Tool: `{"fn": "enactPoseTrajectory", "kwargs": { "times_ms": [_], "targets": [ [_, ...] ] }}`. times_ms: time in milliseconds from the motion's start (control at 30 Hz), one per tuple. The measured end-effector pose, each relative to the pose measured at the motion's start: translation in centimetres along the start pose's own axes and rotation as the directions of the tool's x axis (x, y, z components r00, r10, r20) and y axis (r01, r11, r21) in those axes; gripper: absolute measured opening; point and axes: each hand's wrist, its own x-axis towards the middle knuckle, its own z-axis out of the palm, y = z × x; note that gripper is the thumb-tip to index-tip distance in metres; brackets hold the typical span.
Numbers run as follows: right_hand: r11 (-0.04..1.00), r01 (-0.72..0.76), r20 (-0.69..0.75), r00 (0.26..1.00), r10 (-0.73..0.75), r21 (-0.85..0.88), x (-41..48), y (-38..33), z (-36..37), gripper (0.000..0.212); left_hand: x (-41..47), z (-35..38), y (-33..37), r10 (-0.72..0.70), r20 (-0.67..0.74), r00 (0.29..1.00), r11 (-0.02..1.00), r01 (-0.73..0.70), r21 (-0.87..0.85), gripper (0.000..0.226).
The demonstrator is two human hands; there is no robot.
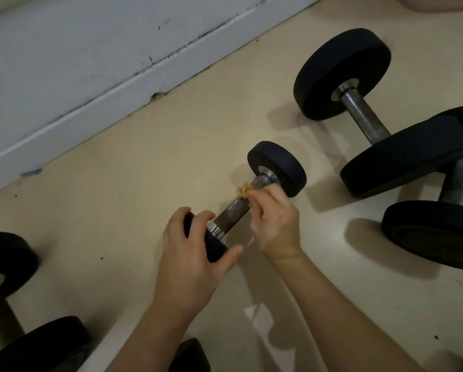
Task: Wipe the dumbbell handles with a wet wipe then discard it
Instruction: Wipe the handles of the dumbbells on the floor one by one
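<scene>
Head view: a small dumbbell (254,200) lies on the pale floor (144,183), its long axis running from the near-left weight up to the far-right weight; the left hand (195,253) is curled over the near-left weight, thumb and fingers spread around its rim, steadying it; the right hand (273,218) pinches a crumpled, brownish wipe (244,189) between closed fingertips and presses it against the handle (238,210) near its far end — just short of the far-right weight. The handle lies directly between the two hands, the right one nearer to it; the unwiped stretch appears to run back toward the left hand, so the stroke would likely follow that axis. Larger dumbbells (364,114) lie apart at right, others at lower left; no bin is visible.
</scene>
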Motion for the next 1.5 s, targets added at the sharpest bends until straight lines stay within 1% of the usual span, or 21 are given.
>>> {"fn": "enactPoseTrajectory", "kwargs": {
  "times_ms": [100, 200, 233, 300, 367, 400, 467, 533, 567, 633, 733, 800, 867, 933, 1000, 1100, 1200, 1300, 1367, 1433, 1500],
  "targets": [
    [0.99, -0.123, -0.052, 0.991, 0.12, -0.066, 2.3, 0.1, 1.3, 0.013, 1.0, -0.3, -1.2, -0.046, 0.082, 0.996, 0.999, 0.047, -0.009, 0.092],
    [0.99, -0.135, -0.07, 0.989, 0.133, -0.026, 2.8, -0.6, 2.4, 0.013, 3.8, -2.0, -2.2, -0.128, 0.176, 0.976, 0.987, 0.143, -0.076, 0.096],
    [0.996, -0.092, -0.048, 0.995, 0.091, -0.016, 2.6, -1.1, 2.8, 0.012, 4.7, -2.6, -2.5, -0.172, 0.212, 0.962, 0.976, 0.196, -0.095, 0.097],
    [0.998, 0.037, 0.115, 0.993, -0.043, 0.05, 1.3, -2.4, 3.3, 0.013, 5.8, -3.5, -2.9, -0.222, 0.26, 0.94, 0.958, 0.261, -0.122, 0.098],
    [0.979, 0.14, 0.283, 0.943, -0.177, 0.145, 0.6, -2.9, 2.7, 0.021, 5.9, -3.8, -2.7, -0.224, 0.291, 0.93, 0.958, 0.264, -0.109, 0.097],
    [0.974, 0.166, 0.292, 0.934, -0.205, 0.151, 1.1, -2.4, 2.3, 0.021, 5.8, -3.8, -2.5, -0.215, 0.301, 0.929, 0.964, 0.252, -0.087, 0.096],
    [0.991, 0.116, 0.158, 0.98, -0.125, 0.062, 2.5, -0.5, 1.9, 0.015, 5.8, -3.6, -2.5, -0.219, 0.325, 0.92, 0.965, 0.254, -0.069, 0.096],
    [0.998, -0.06, -0.005, 0.998, 0.06, 0.004, 3.8, 0.4, 2.0, 0.013, 6.1, -3.6, -3.0, -0.26, 0.373, 0.891, 0.939, 0.324, -0.119, 0.095],
    [0.996, -0.09, -0.01, 0.996, 0.09, 0.015, 3.8, -0.1, 2.4, 0.012, 6.3, -3.7, -3.4, -0.279, 0.394, 0.876, 0.918, 0.364, -0.159, 0.096],
    [0.998, -0.022, 0.138, 0.99, 0.013, 0.061, 2.4, -1.8, 2.8, 0.013, 6.2, -3.6, -4.1, -0.316, 0.421, 0.85, 0.854, 0.448, -0.264, 0.095],
    [0.99, 0.108, 0.417, 0.899, -0.134, 0.086, 2.8, -2.1, 1.0, 0.008, 4.2, -2.0, -3.4, -0.335, 0.457, 0.824, 0.733, 0.533, -0.423, 0.086],
    [0.991, 0.135, 0.439, 0.892, -0.111, -0.023, 5.2, -0.9, 0.4, 0.009, 2.8, -0.4, -2.2, -0.336, 0.479, 0.811, 0.666, 0.564, -0.489, 0.083],
    [0.993, 0.074, 0.397, 0.917, -0.03, -0.096, 6.9, -0.1, 0.3, 0.009, 2.0, 0.6, -0.9, -0.349, 0.488, 0.8, 0.648, 0.582, -0.491, 0.084],
    [0.999, -0.009, 0.414, 0.91, 0.03, -0.054, 6.4, -0.3, 0.0, 0.009, 1.7, 0.7, -0.1, -0.354, 0.472, 0.807, 0.683, 0.568, -0.458, 0.093],
    [0.999, -0.015, 0.517, 0.856, -0.007, 0.038, 4.9, -1.0, -1.0, 0.01, 1.5, 0.1, 0.2, -0.33, 0.401, 0.855, 0.72, 0.502, -0.478, 0.09],
    [1.0, 0.0, 0.641, 0.768, -0.006, 0.009, 5.8, -1.0, -1.0, 0.011, 0.8, 0.1, 0.2, -0.239, 0.117, 0.964, 0.834, 0.265, -0.484, 0.048],
    [0.996, 0.04, 0.508, 0.861, 0.009, -0.084, 8.6, -1.1, 1.2, 0.012, 0.0, -0.1, 0.2, -0.12, -0.048, 0.992, 0.918, 0.092, -0.385, 0.029],
    [0.989, -0.024, 0.407, 0.91, 0.082, -0.146, 9.0, -1.8, 2.7, 0.011, -0.1, -0.9, 0.1, -0.07, -0.02, 0.997, 0.967, 0.063, -0.248, 0.022],
    [0.984, -0.129, 0.394, 0.904, 0.169, -0.125, 7.7, -2.0, 2.3, 0.011, -0.5, -1.4, 0.1, -0.051, 0.038, 0.998, 0.98, 0.057, -0.189, 0.024],
    [0.974, -0.214, 0.467, 0.856, 0.221, -0.07, 5.8, -2.4, 0.9, 0.012, -0.8, -1.8, 0.3, -0.059, 0.085, 0.995, 0.983, 0.073, -0.169, 0.037],
    [0.96, -0.279, 0.592, 0.774, 0.224, 0.001, 4.7, -2.9, -0.3, 0.015, -1.0, -2.0, 0.2, -0.078, 0.063, 0.995, 0.974, 0.09, -0.208, 0.047]
  ]
}}
